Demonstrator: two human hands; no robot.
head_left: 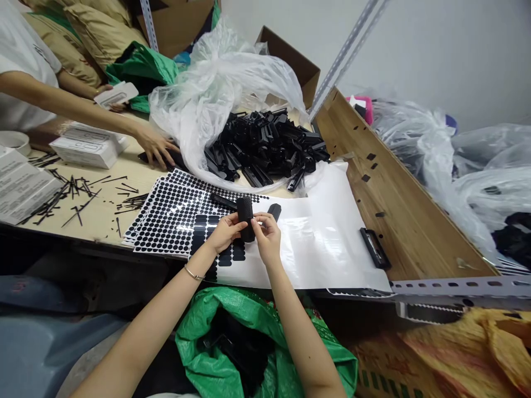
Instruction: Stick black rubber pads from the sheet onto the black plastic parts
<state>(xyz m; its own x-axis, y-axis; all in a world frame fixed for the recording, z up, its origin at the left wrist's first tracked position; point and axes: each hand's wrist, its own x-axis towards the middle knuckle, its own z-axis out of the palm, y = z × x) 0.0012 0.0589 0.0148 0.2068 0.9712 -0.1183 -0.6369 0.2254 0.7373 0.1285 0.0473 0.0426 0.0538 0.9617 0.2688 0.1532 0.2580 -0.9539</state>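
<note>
My left hand (226, 231) and my right hand (267, 235) are both closed on one black plastic part (245, 213), held upright over a white backing sheet (323, 243). The sheet carries black oval pads (230, 254) on its left side. Another black part (274, 210) lies just right of my right hand, and a further one (223, 201) lies behind my left hand. Behind them, a heap of black plastic parts (265, 146) spills out of a clear plastic bag (219, 83).
Sheets of black round dots (170, 218) lie to the left. A co-worker's hand (155, 148) rests near the bag. Thin black sticks (70, 193) are scattered by white boxes (87, 145). A wooden board (398, 204) slopes on the right; a green bag (249, 342) sits below.
</note>
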